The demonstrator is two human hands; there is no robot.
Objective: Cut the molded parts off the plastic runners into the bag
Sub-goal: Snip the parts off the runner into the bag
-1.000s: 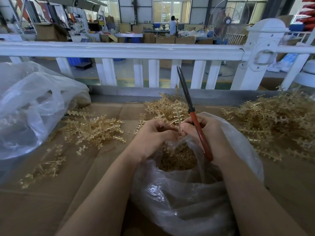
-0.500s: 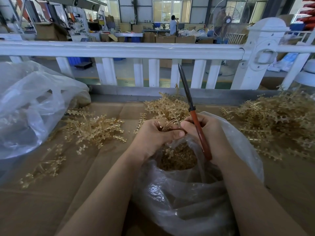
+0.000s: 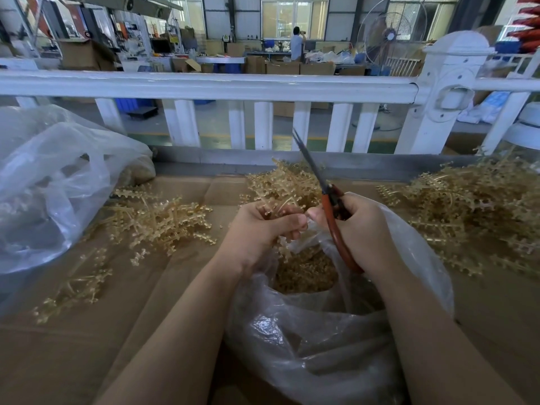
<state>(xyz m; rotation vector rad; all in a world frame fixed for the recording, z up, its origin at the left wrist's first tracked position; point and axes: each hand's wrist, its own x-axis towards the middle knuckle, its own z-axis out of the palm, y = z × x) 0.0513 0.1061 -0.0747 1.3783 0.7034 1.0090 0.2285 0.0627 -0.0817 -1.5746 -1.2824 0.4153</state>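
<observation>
Cardboard covers the table [image 3: 181,340], a forgiving brown surface for loose plastic, and a white railing [image 3: 204,86] closes off its far edge at twelve o'clock. A large clear sack [image 3: 49,182] slumps at nine o'clock, with more amber pieces showing at its mouth.

Amber runners lie in three heaps around the work spot: the biggest heap [image 3: 473,214] at three o'clock, a flatter spread [image 3: 152,220] at ten o'clock, and a small mound [image 3: 283,182] at twelve, just behind the hands. Keeping them in an arc likely puts the next piece within easy reach from either side.

At six o'clock, directly under the hands, the bag [image 3: 321,340] stands open, so anything snipped should drop straight in. Its bottom already holds a bed of small cut parts [image 3: 306,273], pale gold and granular.

Over the bag's mouth, the left hand [image 3: 260,229] has its fingers curled round a runner [image 3: 274,210], a thin translucent amber stem studded with short side nubs. Just beside it, the right hand [image 3: 362,229] grips the scissors [image 3: 330,206] by their red-orange handles, thumb tip meeting the left hand's fingertips. The dark blades point away toward twelve o'clock, nearly together and clear of the runner, so this looks like repositioning between snips rather than a cut.
</observation>
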